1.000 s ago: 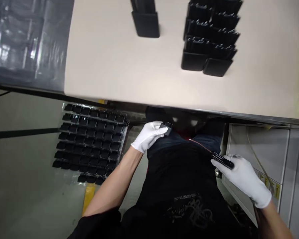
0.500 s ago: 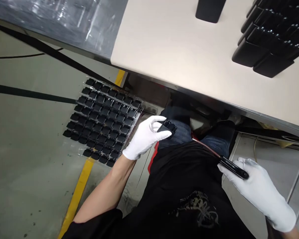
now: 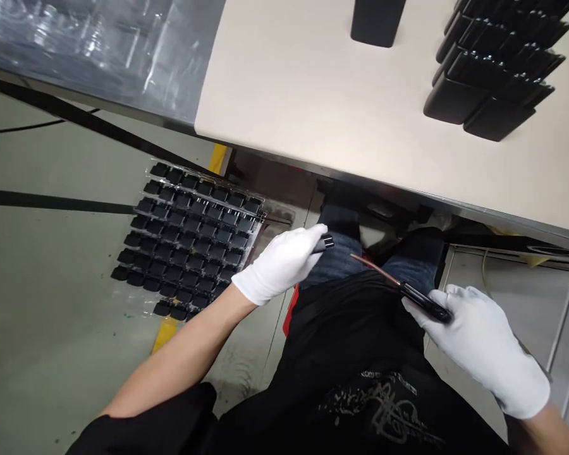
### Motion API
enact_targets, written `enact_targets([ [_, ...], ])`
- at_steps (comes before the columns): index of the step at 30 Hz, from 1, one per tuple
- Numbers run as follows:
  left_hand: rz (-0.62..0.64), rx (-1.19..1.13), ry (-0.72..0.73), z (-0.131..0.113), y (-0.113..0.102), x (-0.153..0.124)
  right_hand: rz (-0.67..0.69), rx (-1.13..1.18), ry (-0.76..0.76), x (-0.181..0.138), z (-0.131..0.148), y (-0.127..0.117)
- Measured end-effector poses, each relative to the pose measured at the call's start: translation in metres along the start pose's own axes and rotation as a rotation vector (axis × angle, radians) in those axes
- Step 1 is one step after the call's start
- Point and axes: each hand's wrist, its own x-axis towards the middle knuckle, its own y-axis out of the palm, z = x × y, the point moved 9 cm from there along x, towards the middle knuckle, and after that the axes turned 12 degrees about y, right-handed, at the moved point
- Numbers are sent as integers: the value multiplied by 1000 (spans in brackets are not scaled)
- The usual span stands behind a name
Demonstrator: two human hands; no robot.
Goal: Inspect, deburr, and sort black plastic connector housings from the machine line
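My left hand (image 3: 287,262), in a white glove, is closed round a small black plastic part (image 3: 325,243) above my lap. Only its ribbed, shiny end sticks out past the fingers. My right hand (image 3: 477,335), gloved too, grips a knife (image 3: 427,301) by its black handle. The knife's thin, reddish-brown blade points left at the part, and its tip is a short way from it, not touching. Below and left of my left hand is a clear tray (image 3: 260,222) with rows of several similar small black parts.
On the pale worktable (image 3: 289,82) stand a cluster of black cases (image 3: 493,117) at the right and a single black case (image 3: 377,25). Clear plastic (image 3: 95,38) covers the grey surface at the upper left. Dark straps (image 3: 57,201) stretch across at the left.
My left hand has turned the black part, so its ribbed end faces right and more of it is covered. The knife in my right hand has moved left, nearer the part.
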Motion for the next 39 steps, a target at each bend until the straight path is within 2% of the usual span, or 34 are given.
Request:
enact_targets([
  [3,-172,-527,-253,24,-5,-4,98,106,0,-2,-6,10],
  [6,-198,-1065,-472,33,11,-10,156,223,-14,-4,-9,14],
  [8,-172,-1296,-517,28,22,-10,164,262,-8,-2,-11,14],
  [11,-161,-1477,-526,17,32,-5,212,292,52,3,-21,22],
  [14,-173,-1536,-565,-1,34,-1,372,366,141,3,-35,46],
  [16,-221,-1496,-550,-15,24,1,438,438,188,1,-44,61],
  [22,-413,-1311,-402,-47,-23,4,387,669,285,-2,-61,84],
  [27,-536,-1324,-383,-63,-46,6,397,689,266,2,-57,95],
  [31,-554,-1393,-400,-72,-49,4,380,654,264,6,-59,101],
  [39,-551,-1501,-373,-72,-40,2,355,674,267,7,-62,100],
])
